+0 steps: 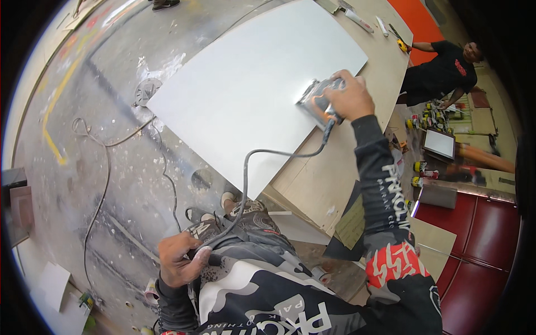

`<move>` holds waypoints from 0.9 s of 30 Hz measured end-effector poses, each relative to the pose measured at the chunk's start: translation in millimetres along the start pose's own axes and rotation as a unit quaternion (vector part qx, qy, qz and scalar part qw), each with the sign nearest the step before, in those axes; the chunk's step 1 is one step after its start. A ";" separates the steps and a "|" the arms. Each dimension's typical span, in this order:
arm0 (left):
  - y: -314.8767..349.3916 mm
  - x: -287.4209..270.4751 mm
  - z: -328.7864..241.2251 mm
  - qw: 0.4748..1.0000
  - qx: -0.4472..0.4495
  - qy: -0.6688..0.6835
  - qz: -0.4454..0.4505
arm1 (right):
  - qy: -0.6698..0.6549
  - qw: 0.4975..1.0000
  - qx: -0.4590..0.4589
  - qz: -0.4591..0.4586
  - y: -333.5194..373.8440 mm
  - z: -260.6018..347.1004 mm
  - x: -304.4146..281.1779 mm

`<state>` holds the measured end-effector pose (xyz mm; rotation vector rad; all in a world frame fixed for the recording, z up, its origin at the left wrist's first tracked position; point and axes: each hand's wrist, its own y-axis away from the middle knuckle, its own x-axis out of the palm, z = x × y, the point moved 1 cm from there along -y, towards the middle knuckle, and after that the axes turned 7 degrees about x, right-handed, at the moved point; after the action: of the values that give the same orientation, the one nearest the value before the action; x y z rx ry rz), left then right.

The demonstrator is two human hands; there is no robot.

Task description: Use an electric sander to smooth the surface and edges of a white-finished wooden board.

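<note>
A grey electric sander (314, 105) with orange trim rests on a large white panel (234, 84), near the panel's right edge. My right hand (353, 96) is wrapped round the top of the sander, with the arm stretched forward. From the sander's rear a dark power cord (245, 173) loops over the panel's near edge and back to my waist. There my left hand (181, 258) is closed around the cord, thumb against fingers. The sander's underside is hidden.
The panel lies on a plywood worktable (321, 187). Tubes (359, 21) lie at its far end. A person in black (444, 72) stands at the far right, near several cans (417, 166). Cables (106, 167) trail over the stained floor; a red padded seat (474, 251) is right.
</note>
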<state>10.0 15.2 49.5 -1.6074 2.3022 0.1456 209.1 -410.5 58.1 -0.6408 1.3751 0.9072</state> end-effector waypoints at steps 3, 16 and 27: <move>-10.2 7.4 -4.7 1.000 0.009 0.010 0.005 | 0.007 1.000 0.009 -0.007 -51.0 -29.3 0.5; -26.7 41.6 -27.4 0.996 -0.013 0.012 0.084 | -0.134 0.989 0.058 0.028 -201.0 -91.5 -2.2; 10.2 16.0 -20.0 0.998 0.015 0.006 0.068 | 0.026 1.000 -0.017 0.004 -70.2 -24.3 -2.0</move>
<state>-8.6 -0.8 62.1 -1.4396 2.4110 0.1328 255.0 -468.2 48.7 -0.6901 1.4121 0.9265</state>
